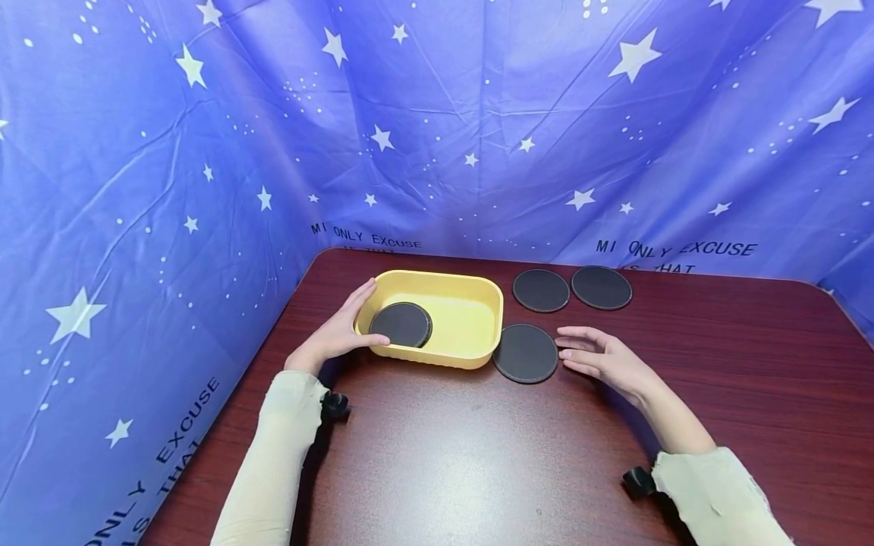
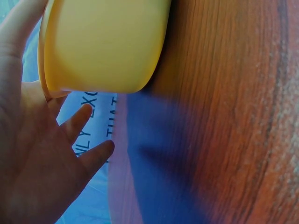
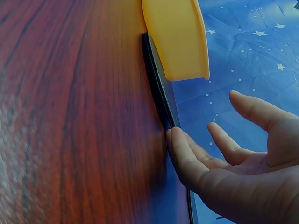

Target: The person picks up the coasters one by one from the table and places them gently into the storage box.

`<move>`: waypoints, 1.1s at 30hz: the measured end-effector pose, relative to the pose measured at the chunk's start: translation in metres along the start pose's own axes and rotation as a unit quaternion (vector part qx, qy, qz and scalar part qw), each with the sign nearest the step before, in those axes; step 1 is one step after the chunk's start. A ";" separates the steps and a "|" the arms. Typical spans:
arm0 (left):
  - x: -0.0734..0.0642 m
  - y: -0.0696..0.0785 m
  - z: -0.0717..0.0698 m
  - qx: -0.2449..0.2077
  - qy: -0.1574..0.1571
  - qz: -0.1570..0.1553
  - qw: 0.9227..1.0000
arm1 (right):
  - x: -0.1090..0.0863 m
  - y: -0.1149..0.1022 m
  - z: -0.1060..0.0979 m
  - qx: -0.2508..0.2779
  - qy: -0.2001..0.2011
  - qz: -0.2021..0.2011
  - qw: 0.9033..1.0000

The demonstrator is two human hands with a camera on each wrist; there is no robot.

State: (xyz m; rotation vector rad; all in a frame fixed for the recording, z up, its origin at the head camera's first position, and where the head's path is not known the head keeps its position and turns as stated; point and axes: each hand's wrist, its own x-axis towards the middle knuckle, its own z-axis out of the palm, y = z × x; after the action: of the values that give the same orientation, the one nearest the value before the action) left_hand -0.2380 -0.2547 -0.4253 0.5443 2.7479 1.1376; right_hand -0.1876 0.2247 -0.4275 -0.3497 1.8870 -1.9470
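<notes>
A yellow rectangular basin (image 1: 471,282) stands on the table with one black round coaster (image 1: 403,322) inside its left end. My left hand (image 1: 337,326) grips that end, thumb on the near rim and forefinger along the far corner; its other fingers (image 2: 96,158) spread out beneath the rim. Against the basin's right side lies another stitched black coaster (image 1: 526,353), partly overlapping the basin's outline. My right hand (image 1: 608,360) is beside it, fingertips (image 3: 175,135) right at the coaster's right edge. The right thumb is held up, apart from the coaster.
Two more black coasters, a left one (image 1: 541,290) and a right one (image 1: 602,287), lie side by side near the back edge. The dark red wooden table (image 1: 444,447) ends at a blue star-printed curtain (image 1: 437,152) behind and to the left.
</notes>
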 end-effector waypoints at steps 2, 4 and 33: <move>0.000 0.000 0.000 -0.001 0.000 0.000 1.000 | 0.001 0.000 0.000 0.009 0.000 -0.001 1.000; 0.000 0.001 0.000 -0.003 0.000 0.000 1.000 | 0.001 0.001 -0.001 0.015 0.000 -0.001 1.000; 0.001 0.000 0.000 -0.002 0.004 0.010 1.000 | 0.014 0.005 0.006 0.071 0.042 -0.023 0.996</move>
State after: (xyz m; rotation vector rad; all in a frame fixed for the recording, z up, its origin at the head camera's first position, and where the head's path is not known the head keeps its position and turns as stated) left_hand -0.2384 -0.2544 -0.4254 0.5681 2.7527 1.1528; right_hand -0.1963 0.2128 -0.4330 -0.2755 1.7935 -2.1442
